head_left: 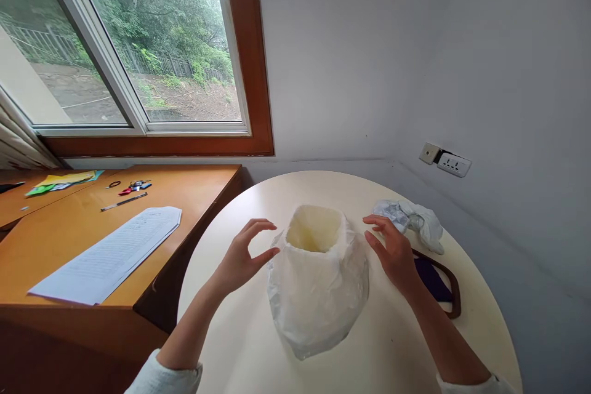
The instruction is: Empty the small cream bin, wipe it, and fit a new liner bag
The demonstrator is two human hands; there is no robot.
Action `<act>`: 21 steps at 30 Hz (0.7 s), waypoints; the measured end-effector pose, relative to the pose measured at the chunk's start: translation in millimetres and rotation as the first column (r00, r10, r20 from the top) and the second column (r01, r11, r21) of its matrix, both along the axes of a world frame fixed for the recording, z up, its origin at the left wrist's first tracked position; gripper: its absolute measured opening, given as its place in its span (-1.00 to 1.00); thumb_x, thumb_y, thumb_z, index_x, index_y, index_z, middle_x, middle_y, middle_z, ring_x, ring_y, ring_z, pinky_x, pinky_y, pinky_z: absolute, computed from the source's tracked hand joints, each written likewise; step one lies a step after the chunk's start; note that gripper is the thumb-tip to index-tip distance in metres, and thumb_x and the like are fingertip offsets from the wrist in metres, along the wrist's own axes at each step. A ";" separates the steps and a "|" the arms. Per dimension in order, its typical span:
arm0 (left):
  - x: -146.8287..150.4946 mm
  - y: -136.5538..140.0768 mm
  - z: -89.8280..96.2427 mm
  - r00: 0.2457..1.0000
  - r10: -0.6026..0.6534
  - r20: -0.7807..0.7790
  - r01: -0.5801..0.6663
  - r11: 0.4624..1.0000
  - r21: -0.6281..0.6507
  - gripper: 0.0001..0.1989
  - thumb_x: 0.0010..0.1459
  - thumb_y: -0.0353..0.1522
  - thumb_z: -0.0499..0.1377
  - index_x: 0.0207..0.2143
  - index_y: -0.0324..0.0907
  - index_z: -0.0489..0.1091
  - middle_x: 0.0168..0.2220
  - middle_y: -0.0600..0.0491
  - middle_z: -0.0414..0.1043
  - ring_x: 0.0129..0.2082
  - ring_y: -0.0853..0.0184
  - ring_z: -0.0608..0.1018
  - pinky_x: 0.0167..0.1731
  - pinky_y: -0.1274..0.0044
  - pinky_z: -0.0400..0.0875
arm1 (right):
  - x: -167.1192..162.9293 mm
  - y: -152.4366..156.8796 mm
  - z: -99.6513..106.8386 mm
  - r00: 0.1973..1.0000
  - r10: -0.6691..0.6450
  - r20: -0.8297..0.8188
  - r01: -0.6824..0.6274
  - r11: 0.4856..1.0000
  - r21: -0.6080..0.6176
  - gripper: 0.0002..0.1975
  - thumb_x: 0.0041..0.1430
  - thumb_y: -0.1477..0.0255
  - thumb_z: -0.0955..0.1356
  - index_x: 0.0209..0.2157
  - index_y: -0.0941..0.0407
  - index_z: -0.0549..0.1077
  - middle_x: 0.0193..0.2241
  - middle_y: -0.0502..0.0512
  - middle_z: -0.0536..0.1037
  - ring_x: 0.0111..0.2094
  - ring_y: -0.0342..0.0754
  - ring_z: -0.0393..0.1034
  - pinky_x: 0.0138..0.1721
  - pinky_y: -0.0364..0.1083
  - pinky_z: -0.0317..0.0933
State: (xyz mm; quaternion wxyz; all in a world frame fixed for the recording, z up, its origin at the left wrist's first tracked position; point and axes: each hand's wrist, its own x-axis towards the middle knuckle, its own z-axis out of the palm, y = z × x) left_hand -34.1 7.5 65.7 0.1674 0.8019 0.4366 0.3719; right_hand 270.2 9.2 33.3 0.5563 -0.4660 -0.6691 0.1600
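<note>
A bin (314, 231) stands upright on the round table, its yellowish inside showing through the square opening. Over its rim is folded a thin white plastic bag (318, 301), which hangs loosely down the outside and hides the outer walls. To the left of the rim, my left hand (242, 255) is held with thumb and fingers apart, nothing in it. On the other side, my right hand (390, 249) has its fingers spread too and is empty, its fingertips close to the bag's edge. Whether either hand touches the plastic is hard to tell.
Crumpled white plastic bags (422, 221) lie at the table's right. A dark purple item with a brown frame (455, 286) is partly behind my right forearm. The round table (221, 345) adjoins a wooden desk (203, 188) with papers (115, 252), a pen (124, 202) and keys (138, 185).
</note>
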 end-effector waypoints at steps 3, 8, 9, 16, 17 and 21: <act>20.9 -14.0 12.5 0.993 -0.088 -0.077 0.096 0.988 0.121 -0.75 0.13 -0.31 0.12 -0.11 -0.10 0.29 -0.07 -0.04 0.32 -0.03 0.25 0.35 -0.02 0.33 0.28 | -13.2 -14.1 14.6 0.981 0.058 0.186 -0.089 0.983 0.161 -0.81 0.15 0.42 0.24 -0.17 0.02 0.36 -0.12 0.11 0.43 -0.01 0.04 0.25 0.01 0.09 0.10; 58.8 -24.6 5.6 0.946 -0.201 -0.256 0.244 0.958 0.150 -0.72 0.14 -0.27 0.11 -0.09 -0.14 0.28 -0.18 0.00 0.41 -0.15 0.28 0.40 0.04 0.29 0.15 | -36.0 -24.1 10.5 0.849 0.143 0.509 -0.277 0.940 0.198 -0.73 0.13 0.53 0.23 -0.12 0.03 0.33 -0.19 0.07 0.48 -0.03 0.01 0.28 0.03 0.10 0.04; 63.1 -24.5 1.9 0.953 -0.188 -0.237 0.227 0.962 0.151 -0.73 0.14 -0.26 0.11 -0.12 -0.14 0.29 -0.22 0.01 0.42 -0.18 0.29 0.41 0.03 0.29 0.15 | -39.2 -24.4 6.3 0.849 0.127 0.513 -0.268 0.940 0.211 -0.76 0.12 0.54 0.23 -0.16 0.04 0.33 -0.24 0.06 0.49 -0.06 0.00 0.29 0.01 0.09 0.05; 69.6 -23.9 -10.7 0.983 -0.108 -0.146 0.140 0.964 0.227 -0.83 0.11 -0.24 0.14 -0.31 -0.14 0.31 -0.37 0.07 0.41 -0.26 0.31 0.39 0.01 0.29 0.11 | -53.5 -26.5 -12.3 0.889 -0.058 0.454 -0.128 0.921 0.368 -0.94 0.05 0.48 0.29 -0.41 0.07 0.26 -0.46 0.01 0.42 -0.23 0.00 0.35 -0.11 0.08 0.08; 69.5 -24.5 -10.9 0.983 -0.102 -0.156 0.137 0.962 0.236 -0.83 0.11 -0.24 0.14 -0.33 -0.15 0.30 -0.39 0.08 0.40 -0.29 0.32 0.39 -0.02 0.31 0.13 | -55.0 -27.4 -12.5 0.893 -0.082 0.443 -0.111 0.913 0.392 -0.93 0.05 0.48 0.29 -0.43 0.08 0.25 -0.48 0.00 0.42 -0.24 0.00 0.36 -0.11 0.08 0.07; 69.5 -29.6 -12.4 0.975 -0.092 -0.202 0.147 0.949 0.277 -0.87 0.15 -0.29 0.11 -0.35 -0.17 0.28 -0.41 0.09 0.39 -0.32 0.34 0.37 -0.08 0.35 0.16 | -56.5 -32.5 -12.9 0.897 -0.133 0.422 -0.077 0.893 0.444 -0.89 0.02 0.50 0.30 -0.47 0.10 0.23 -0.51 -0.03 0.42 -0.24 -0.02 0.38 -0.08 0.10 0.02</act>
